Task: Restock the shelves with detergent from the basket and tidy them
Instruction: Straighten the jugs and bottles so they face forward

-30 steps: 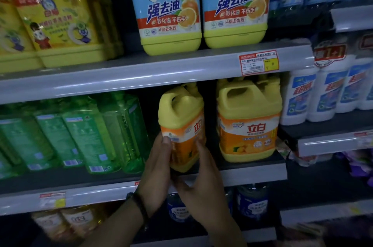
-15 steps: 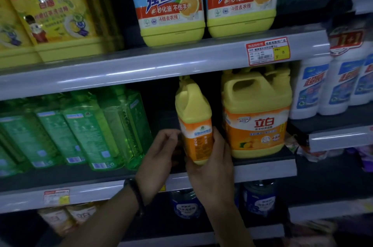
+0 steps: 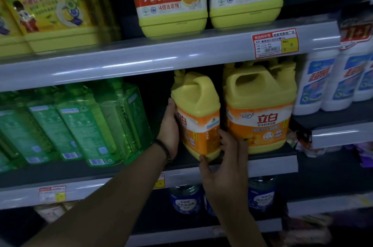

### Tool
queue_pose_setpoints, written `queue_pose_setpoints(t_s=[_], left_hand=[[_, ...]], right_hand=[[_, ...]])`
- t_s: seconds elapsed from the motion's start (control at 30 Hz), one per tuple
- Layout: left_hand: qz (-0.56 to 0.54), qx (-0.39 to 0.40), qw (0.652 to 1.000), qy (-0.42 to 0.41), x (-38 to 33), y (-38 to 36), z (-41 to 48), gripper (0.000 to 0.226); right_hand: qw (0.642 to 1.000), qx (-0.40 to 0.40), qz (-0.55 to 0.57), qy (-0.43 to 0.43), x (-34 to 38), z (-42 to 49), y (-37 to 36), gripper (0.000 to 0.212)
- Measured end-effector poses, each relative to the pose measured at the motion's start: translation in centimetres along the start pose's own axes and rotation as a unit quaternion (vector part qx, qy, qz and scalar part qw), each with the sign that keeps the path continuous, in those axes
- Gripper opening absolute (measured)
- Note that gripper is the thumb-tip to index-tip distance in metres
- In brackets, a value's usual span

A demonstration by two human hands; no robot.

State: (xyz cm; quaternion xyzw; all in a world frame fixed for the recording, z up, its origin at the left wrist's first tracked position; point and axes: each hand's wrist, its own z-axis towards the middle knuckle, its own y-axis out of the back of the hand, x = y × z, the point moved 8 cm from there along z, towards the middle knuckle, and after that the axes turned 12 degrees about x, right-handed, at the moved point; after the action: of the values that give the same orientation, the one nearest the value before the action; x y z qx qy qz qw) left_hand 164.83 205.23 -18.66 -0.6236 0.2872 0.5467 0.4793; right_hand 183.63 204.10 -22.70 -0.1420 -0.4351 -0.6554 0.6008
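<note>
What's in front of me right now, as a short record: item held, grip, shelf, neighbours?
item held: yellow jug with orange label, turned corner-on
grip: left hand on its left side, right hand round its lower right corner
shelf: middle shelf, near the front edge
right of it: matching jug, label facing out
left of it: green bottles, past a gap
far right: white bottles

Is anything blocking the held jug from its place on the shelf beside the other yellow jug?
Nothing visible does. The held jug stands in the gap between the green bottles and the second yellow jug, left hand and right hand on its sides. The dark space behind cannot be judged.
</note>
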Motion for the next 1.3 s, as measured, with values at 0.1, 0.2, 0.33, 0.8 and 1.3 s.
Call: queue_pose_setpoints(t_s=[0.1, 0.2, 0.33, 0.8, 1.3], left_hand=[[0.054, -0.029, 0.998, -0.026, 0.0, 0.3, -1.8, 0.062], [0.095, -0.061, 0.992, -0.058, 0.2, 0.6, -4.7, 0.046], [0.148, -0.088, 0.98, -0.098, -0.1, 0.2, -8.8, 0.041], [0.301, -0.06, 0.94, -0.149, -1.6, -0.6, -11.1, 0.061], [0.361, -0.056, 0.904, -0.224, -2.0, -9.6, -13.9, 0.046]], right_hand=[[1.0, -0.021, -0.009, 0.007, -0.4, -0.2, 0.5, 0.07], [1.0, -0.017, -0.01, -0.009, -0.5, -0.4, 0.6, 0.076], [0.999, 0.023, 0.01, -0.025, -0.4, -0.6, 0.1, 0.078], [0.984, 0.178, 0.025, 0.004, -0.7, -0.1, -0.8, 0.087], [0.977, -0.098, 0.182, -0.05, -6.4, 0.9, 12.0, 0.049]])
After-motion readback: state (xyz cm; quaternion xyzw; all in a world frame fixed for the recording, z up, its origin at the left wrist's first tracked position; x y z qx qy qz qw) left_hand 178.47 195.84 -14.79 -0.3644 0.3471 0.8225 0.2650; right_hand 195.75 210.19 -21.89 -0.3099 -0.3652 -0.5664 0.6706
